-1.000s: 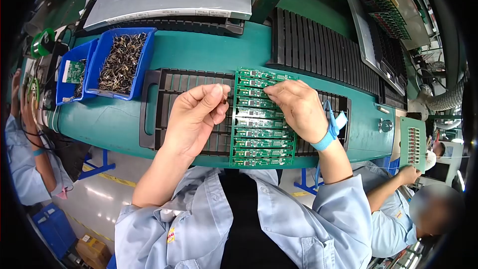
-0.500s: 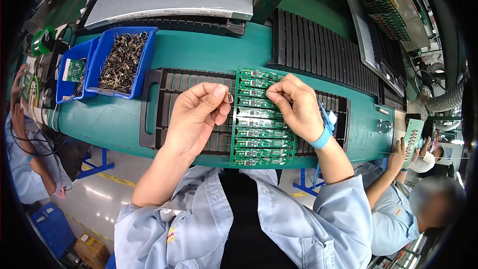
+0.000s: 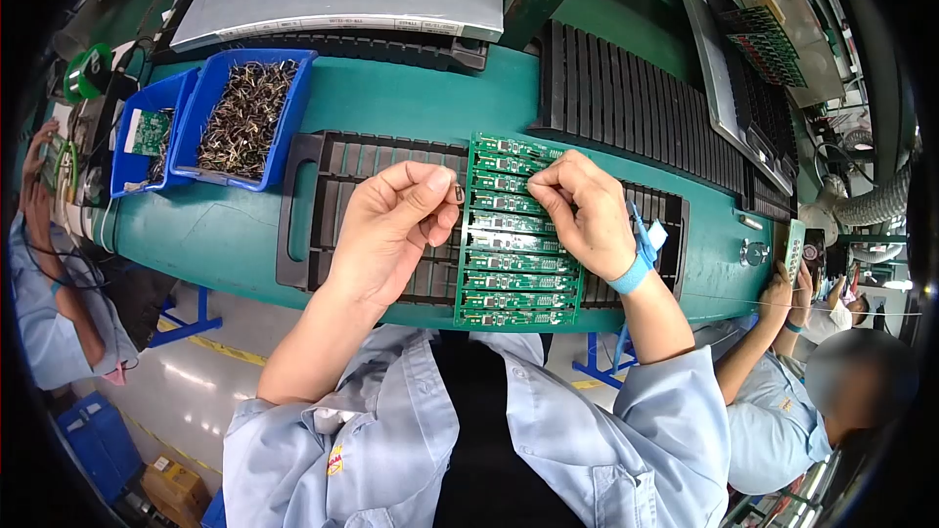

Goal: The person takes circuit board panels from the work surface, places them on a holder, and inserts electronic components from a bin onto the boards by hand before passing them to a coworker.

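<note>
Watched on my feed from a distance, the left hand [image 3: 396, 220] pinches a small dark part [image 3: 459, 194] between thumb and forefinger, its end poking past the tips, a hold that I judge suits a piece too slight for a full grasp. Just right of that hand and partly beneath the right hand [image 3: 592, 222], a green circuit panel [image 3: 518, 261] lies across a black slotted tray [image 3: 437, 280], which probably keeps its underside off the bench [image 3: 411, 93]. I see the right hand's fingers bent over the panel's upper rows in what looks like a pinch, but cannot tell whether they clasp anything or touch the panel. A blue band [image 3: 633, 277] circles the wrist behind that hand, likely worn against static. Ahead of the left hand and to its left, a blue bin [image 3: 297, 110] heaped with loose thin parts [image 3: 246, 117] sits within what I take to be easy reach, a second bin [image 3: 129, 179] just beside it, farther left. Ahead of the right hand lies a black ribbed rack [image 3: 626, 88]; well off to its right, a co-worker's hands [image 3: 778, 296] hold up another green board [image 3: 794, 249]
</note>
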`<state>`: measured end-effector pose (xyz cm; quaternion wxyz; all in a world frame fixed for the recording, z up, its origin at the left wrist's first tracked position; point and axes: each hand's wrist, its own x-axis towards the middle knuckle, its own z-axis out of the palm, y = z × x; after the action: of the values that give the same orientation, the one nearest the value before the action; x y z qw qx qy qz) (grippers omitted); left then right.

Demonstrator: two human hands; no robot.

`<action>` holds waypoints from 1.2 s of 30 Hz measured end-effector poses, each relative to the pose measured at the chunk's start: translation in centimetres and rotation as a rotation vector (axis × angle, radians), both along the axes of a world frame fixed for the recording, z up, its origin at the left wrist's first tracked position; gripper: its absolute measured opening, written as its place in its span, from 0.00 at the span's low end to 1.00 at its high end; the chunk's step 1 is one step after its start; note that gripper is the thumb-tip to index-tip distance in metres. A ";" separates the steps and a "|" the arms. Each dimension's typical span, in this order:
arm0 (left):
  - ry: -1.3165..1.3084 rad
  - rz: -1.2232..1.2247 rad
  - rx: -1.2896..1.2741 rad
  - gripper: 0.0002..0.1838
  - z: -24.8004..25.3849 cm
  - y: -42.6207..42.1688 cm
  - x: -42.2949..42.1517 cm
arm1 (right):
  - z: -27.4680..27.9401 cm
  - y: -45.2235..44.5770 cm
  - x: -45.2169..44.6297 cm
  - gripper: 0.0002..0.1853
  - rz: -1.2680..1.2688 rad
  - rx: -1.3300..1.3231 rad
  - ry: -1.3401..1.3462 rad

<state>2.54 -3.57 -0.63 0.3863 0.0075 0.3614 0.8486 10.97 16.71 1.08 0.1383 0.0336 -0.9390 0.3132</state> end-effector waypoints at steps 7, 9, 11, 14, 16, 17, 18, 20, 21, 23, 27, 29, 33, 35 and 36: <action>-0.001 -0.002 0.008 0.06 -0.1 0.0 0.0 | -0.5 0.2 0.2 0.05 0.011 0.195 0.076; 0.001 -0.001 0.009 0.06 0.0 0.0 0.0 | -0.6 0.1 0.2 0.06 0.020 0.264 0.117; -0.011 -0.007 -0.005 0.06 0.2 0.0 0.0 | -0.3 -0.4 0.3 0.08 0.056 0.435 0.160; -0.024 -0.013 -0.020 0.07 0.4 0.0 0.1 | 0.6 -0.9 0.4 0.10 0.091 0.606 0.202; 0.001 -0.016 -0.030 0.07 0.3 0.1 0.1 | 2.2 -1.2 0.3 0.13 0.106 0.645 0.166; 0.014 -0.018 -0.035 0.07 0.2 0.1 0.2 | 2.8 -1.3 0.3 0.14 0.113 0.665 0.149; 0.027 -0.021 -0.040 0.07 0.3 0.2 0.3 | 3.1 -1.3 0.4 0.15 0.119 0.684 0.130; 0.035 -0.048 -0.035 0.07 0.5 0.5 0.6 | 3.0 -2.1 0.4 0.15 0.107 0.455 0.113; 0.039 -0.072 -0.033 0.08 0.7 0.6 0.8 | 2.9 -2.8 0.3 0.15 0.100 0.224 0.094; 0.050 -0.117 -0.031 0.08 1.0 0.8 1.1 | 2.7 -3.7 0.2 0.15 0.086 -0.242 0.058; 0.018 -0.070 -0.006 0.08 0.9 0.8 1.4 | 2.9 -3.1 0.0 0.09 0.050 -0.212 0.092; -0.003 -0.057 0.003 0.08 1.0 0.7 1.4 | 2.9 -2.5 0.1 0.08 0.034 -0.202 0.093; -0.074 0.132 -0.074 0.10 2.7 0.3 0.7 | 2.1 -0.8 0.5 0.03 0.023 0.017 -0.043; -0.075 0.107 -0.078 0.10 2.5 0.1 0.6 | 1.7 -0.7 0.6 0.03 0.019 0.037 -0.050; -0.073 0.082 -0.082 0.10 2.4 0.0 0.5 | 1.6 -0.7 0.6 0.02 0.016 0.056 -0.053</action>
<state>3.08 -3.56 1.81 0.3641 -0.0542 0.3816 0.8479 11.61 15.98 2.64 0.1099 0.0364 -0.9505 0.2885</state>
